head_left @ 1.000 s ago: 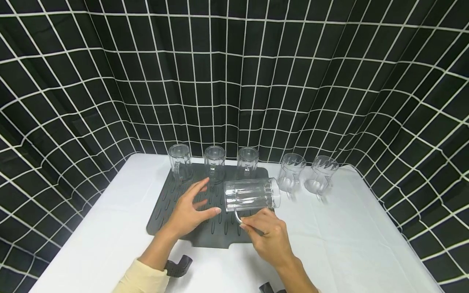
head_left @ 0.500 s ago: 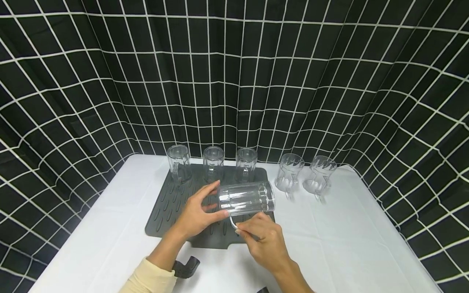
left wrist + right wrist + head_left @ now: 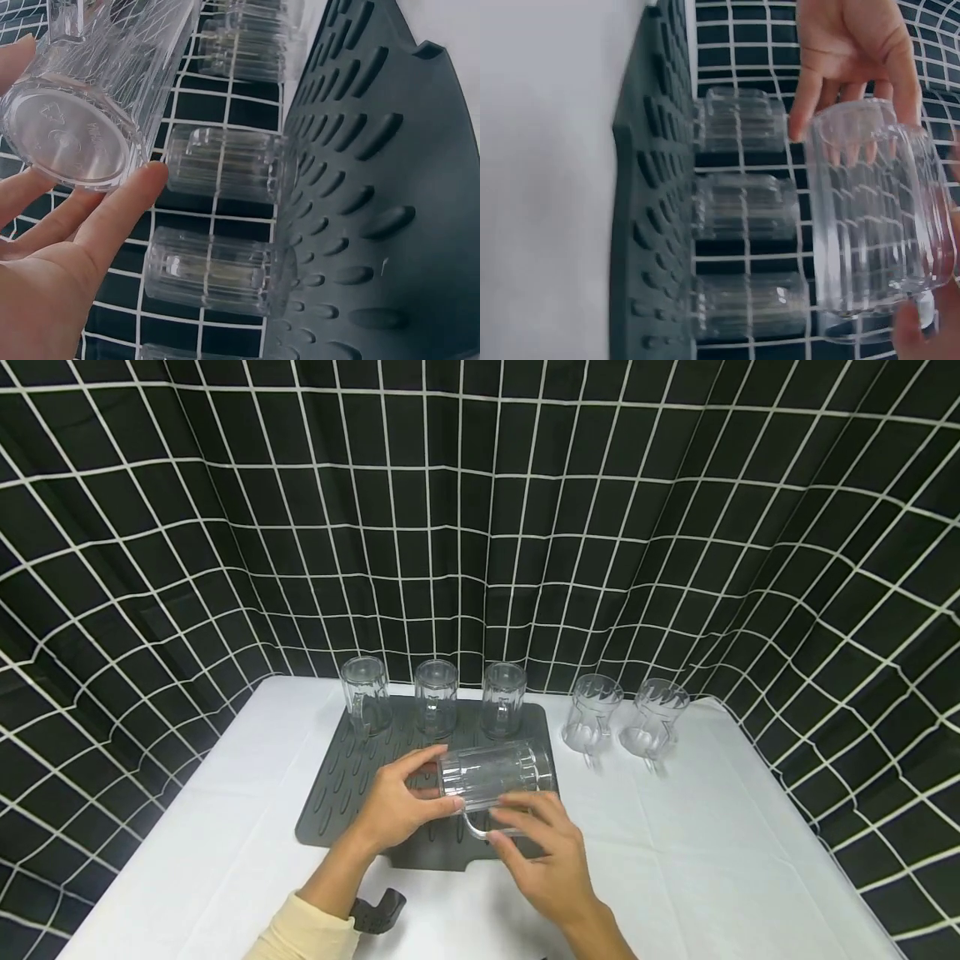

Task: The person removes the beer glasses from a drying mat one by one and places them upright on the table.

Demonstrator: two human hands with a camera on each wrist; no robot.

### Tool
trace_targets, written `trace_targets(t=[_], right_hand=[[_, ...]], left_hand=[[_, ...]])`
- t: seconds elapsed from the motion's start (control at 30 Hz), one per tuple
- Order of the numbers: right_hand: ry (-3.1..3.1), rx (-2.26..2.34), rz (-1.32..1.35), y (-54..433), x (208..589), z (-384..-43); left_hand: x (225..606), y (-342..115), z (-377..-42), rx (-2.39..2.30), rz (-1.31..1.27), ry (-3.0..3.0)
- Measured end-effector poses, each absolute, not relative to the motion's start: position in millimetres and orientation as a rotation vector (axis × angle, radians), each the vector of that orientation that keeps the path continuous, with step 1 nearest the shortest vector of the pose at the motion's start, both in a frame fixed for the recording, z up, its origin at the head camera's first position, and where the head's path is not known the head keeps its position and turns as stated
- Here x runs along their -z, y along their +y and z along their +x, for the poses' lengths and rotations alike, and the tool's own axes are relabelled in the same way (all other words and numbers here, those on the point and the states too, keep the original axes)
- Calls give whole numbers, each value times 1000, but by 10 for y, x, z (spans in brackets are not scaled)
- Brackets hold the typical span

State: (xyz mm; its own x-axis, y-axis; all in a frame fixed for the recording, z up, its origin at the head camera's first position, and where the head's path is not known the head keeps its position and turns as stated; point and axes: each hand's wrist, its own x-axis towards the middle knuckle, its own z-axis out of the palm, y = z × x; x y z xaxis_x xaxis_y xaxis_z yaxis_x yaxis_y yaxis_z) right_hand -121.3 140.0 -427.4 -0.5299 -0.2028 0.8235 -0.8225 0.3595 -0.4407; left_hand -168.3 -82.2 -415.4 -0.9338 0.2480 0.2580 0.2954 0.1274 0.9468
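A clear glass mug [image 3: 491, 768] is held on its side above the dark grey drying mat [image 3: 427, 856]. My left hand [image 3: 397, 802] grips it around the base end, thumb on the near side; the round base [image 3: 67, 142] faces the left wrist camera. The mug's handle [image 3: 476, 828] hangs toward me. Beside the handle and mouth end is my right hand [image 3: 551, 856], fingers spread and loose, fingertips at the near side of the mug. Whether they touch the glass is hard to tell. In the right wrist view the mug [image 3: 870, 217] points its mouth end downward.
Three glass mugs stand upside down along the mat's back edge: left mug [image 3: 366, 697], middle mug [image 3: 436, 697], right mug [image 3: 504, 700]. Right of the mat, two upright mugs, one nearer [image 3: 592, 714] and one farther right [image 3: 655, 718], stand on the white tablecloth [image 3: 712, 835].
My left hand has moved in and taken hold of the mug's base end. The mug has shifted slightly left and down. My right fingers have loosened from the handle and spread.
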Motion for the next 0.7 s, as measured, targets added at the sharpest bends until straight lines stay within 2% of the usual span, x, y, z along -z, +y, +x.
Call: trace_targets(t=[0.33, 0.43, 0.7], right_hand=[[-2063, -2019, 31, 1298, 4329, -1166], [-2095, -2169, 9, 1251, 4318, -1160], [-1899, -2358, 281, 1263, 4219, -1170]], left_hand=[[4173, -816, -1699, 1949, -513, -2200], [4201, -795, -1687, 1990, -501, -2175], [4252, -789, -1677, 2068, -595, -2163]])
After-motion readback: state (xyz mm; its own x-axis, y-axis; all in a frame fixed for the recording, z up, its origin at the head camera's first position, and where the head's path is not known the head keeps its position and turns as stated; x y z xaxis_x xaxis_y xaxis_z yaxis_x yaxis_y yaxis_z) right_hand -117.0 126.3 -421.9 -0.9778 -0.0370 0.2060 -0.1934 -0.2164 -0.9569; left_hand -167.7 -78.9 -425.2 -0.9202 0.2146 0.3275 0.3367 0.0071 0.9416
